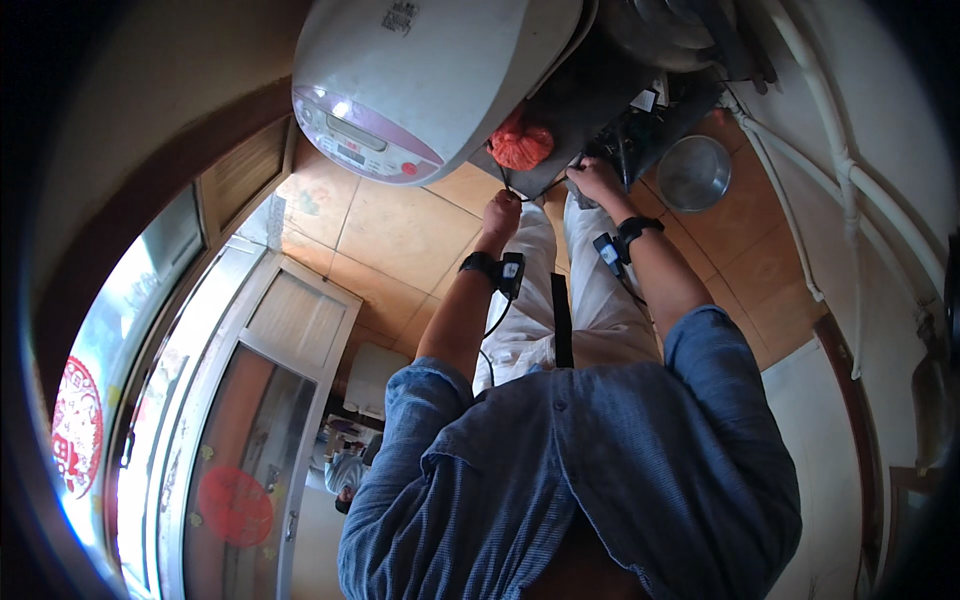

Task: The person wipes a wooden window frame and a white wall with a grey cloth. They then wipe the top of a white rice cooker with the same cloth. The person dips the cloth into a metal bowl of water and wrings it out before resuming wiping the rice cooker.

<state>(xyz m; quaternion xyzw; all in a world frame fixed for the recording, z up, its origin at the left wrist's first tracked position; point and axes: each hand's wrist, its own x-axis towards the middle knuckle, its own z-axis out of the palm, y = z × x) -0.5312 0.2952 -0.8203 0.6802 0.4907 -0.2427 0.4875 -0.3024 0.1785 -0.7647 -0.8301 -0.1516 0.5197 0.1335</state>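
My left hand (501,217) is closed around a thin black cord (553,184), with a piece of it sticking up above the fist. The cord runs across to my right hand (595,180), whose fingers pinch its other part near a dark board or shelf edge. Just beyond my left hand lies a red plastic bag (523,144), bunched up, its contents hidden. A large white rice cooker (420,82) with a pink control panel looms at the upper left, close to the camera. Whether the cord belongs to it cannot be told.
A round metal pan (694,174) sits on the tiled floor (397,232) to the right. White pipes (847,180) run along the right wall. Dark clutter (619,146) lies beyond my right hand. A glazed door (255,420) stands at left; a person (346,471) is visible past it.
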